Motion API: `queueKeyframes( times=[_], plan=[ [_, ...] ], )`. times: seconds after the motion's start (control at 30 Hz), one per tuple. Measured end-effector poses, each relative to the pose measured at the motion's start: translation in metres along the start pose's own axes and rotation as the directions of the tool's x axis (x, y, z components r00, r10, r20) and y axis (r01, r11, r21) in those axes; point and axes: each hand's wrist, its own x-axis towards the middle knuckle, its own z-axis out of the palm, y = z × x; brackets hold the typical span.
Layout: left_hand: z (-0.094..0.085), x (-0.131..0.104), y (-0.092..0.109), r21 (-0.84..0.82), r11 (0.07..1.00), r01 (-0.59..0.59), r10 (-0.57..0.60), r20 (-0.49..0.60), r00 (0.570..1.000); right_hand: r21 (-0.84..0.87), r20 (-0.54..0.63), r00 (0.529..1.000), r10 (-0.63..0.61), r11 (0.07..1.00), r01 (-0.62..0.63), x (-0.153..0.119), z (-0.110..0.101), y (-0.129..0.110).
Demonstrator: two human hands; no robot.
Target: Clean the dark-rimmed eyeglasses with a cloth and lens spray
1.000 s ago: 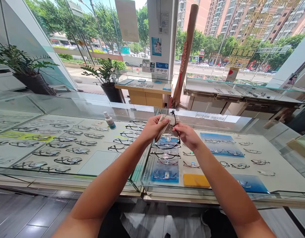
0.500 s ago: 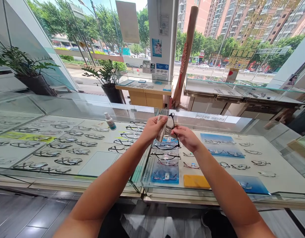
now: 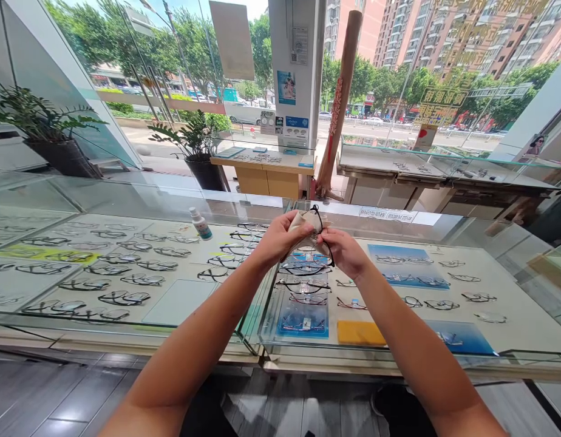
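Note:
Above the glass display case, my left hand (image 3: 283, 237) is closed on a beige cloth (image 3: 300, 222), its thumb pressing the cloth against a pair of black-framed eyeglasses (image 3: 318, 220). My right hand (image 3: 346, 250) pinches the same eyeglasses by the frame, on their right side. One dark temple arm curves up over the fingers and another part hangs below by the right hand. Cloth and fingers cover most of the lenses. A white spray bottle (image 3: 201, 224) with a blue-green label stands on the glass to the left of my hands.
Rows of eyeglasses (image 3: 125, 296) lie under the glass top of the display case (image 3: 171, 206). A yellow block (image 3: 360, 332) and blue display cards (image 3: 401, 266) are in the right section. Beyond stand a potted plant (image 3: 201, 152), a wooden post (image 3: 342, 103) and further display counters (image 3: 262, 159).
My left hand and the cloth have shifted right onto the eyeglasses, and the thumb now lies across the lens area. The right hand keeps its pinch, nearly in place.

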Motion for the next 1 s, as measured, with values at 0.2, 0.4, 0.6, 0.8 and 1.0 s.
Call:
queueKeyframes(
  times=[0.2,0.4,0.6,0.8,1.0],
  plan=[
    [0.003,-0.001,-0.002,0.046,0.998,-0.047,0.048,-0.010,0.999,-0.031,-0.003,1.000,-0.009,0.999,0.008,-0.001,0.003,0.002],
    [0.006,0.000,-0.007,-0.036,0.999,0.035,-0.035,0.008,0.999,-0.023,0.011,1.000,-0.021,1.000,0.021,-0.001,0.003,0.003],
    [0.006,0.001,-0.011,-0.048,0.994,0.103,-0.104,-0.011,0.995,-0.026,-0.006,0.999,-0.050,0.998,0.050,-0.002,0.001,0.002],
    [0.011,-0.001,-0.005,-0.094,0.992,0.086,-0.086,0.006,0.996,-0.019,-0.022,0.999,-0.040,0.999,0.040,-0.001,0.000,0.003],
    [0.014,-0.003,-0.002,-0.099,0.995,0.028,-0.028,0.002,1.000,0.014,-0.009,1.000,-0.013,1.000,0.013,-0.002,0.000,0.003]
  ],
)
